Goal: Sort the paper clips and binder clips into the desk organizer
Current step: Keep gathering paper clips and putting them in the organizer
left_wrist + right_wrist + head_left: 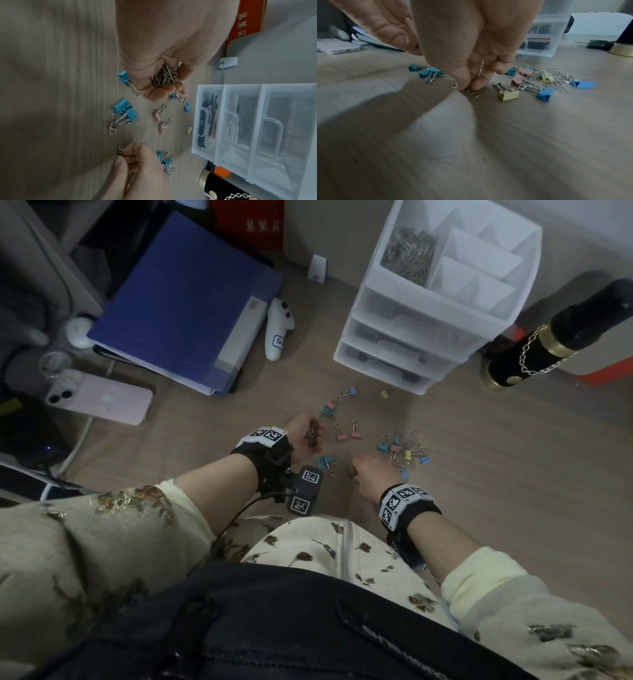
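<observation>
While between right fingers (481,82), paper clips (471,92) upright.
</observation>
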Demonstrator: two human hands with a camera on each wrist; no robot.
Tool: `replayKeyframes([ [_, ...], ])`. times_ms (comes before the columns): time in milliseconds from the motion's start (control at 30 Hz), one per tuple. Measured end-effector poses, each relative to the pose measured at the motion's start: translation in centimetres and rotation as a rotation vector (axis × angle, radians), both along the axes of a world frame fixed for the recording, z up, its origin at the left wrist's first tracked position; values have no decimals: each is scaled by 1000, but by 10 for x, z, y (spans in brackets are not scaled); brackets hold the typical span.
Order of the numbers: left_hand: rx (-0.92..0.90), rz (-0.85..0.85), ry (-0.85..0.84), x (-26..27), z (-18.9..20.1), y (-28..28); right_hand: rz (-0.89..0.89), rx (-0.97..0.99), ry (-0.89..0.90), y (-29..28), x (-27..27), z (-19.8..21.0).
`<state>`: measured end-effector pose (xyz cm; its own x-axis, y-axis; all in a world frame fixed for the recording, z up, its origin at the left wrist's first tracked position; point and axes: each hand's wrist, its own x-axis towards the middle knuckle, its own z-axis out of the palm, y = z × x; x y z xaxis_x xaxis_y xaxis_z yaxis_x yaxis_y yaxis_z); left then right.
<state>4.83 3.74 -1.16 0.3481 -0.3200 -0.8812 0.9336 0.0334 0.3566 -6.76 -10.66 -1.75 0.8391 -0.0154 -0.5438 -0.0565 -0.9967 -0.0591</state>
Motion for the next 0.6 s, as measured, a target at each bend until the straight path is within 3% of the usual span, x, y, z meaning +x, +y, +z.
replayKeyframes([
  [267, -25, 6, -6, -2, 2, 2, -165, 89, -21, -1, -1, 8],
  [433, -39, 28, 1, -3, 0, 0, -332, 289, -195, -3, 18, 32],
  [600, -118, -10, 7, -9, -1, -4, -303, 475, -342, 19, 40, 55],
])
